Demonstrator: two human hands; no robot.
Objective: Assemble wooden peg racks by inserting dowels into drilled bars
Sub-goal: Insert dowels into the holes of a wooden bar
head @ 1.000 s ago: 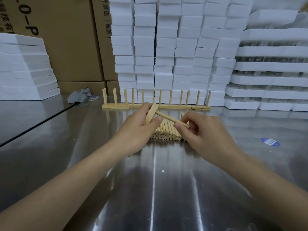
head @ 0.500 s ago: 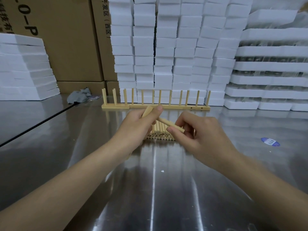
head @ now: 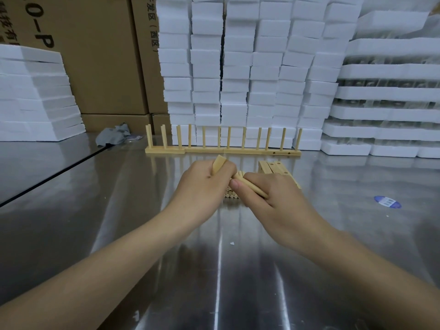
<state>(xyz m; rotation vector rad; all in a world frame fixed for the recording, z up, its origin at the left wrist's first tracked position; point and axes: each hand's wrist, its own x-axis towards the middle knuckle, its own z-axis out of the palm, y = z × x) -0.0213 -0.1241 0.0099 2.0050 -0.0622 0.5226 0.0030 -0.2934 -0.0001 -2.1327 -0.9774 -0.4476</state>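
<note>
My left hand [head: 202,186] grips a short drilled wooden bar [head: 219,163], whose top end sticks up above my fingers. My right hand [head: 269,194] pinches a wooden dowel [head: 252,188] and its far end meets the bar between my two hands. Behind my hands lies a bundle of loose dowels [head: 231,195], mostly hidden. A few drilled bars [head: 273,167] lie stacked to the right of it. Several finished peg racks [head: 221,150] stand in a row at the back with their pegs upright.
The steel table [head: 221,270] carries a blue sticker [head: 387,201] at the right and a grey rag [head: 114,135] at the back left. White foam blocks [head: 250,67] and cardboard boxes [head: 95,55] wall the far side. A seam [head: 47,177] crosses the table at left.
My right hand moved left with the dowel, bringing its tip against the bar in my left hand. Both hands drew close together, uncovering the stacked bars at the right.
</note>
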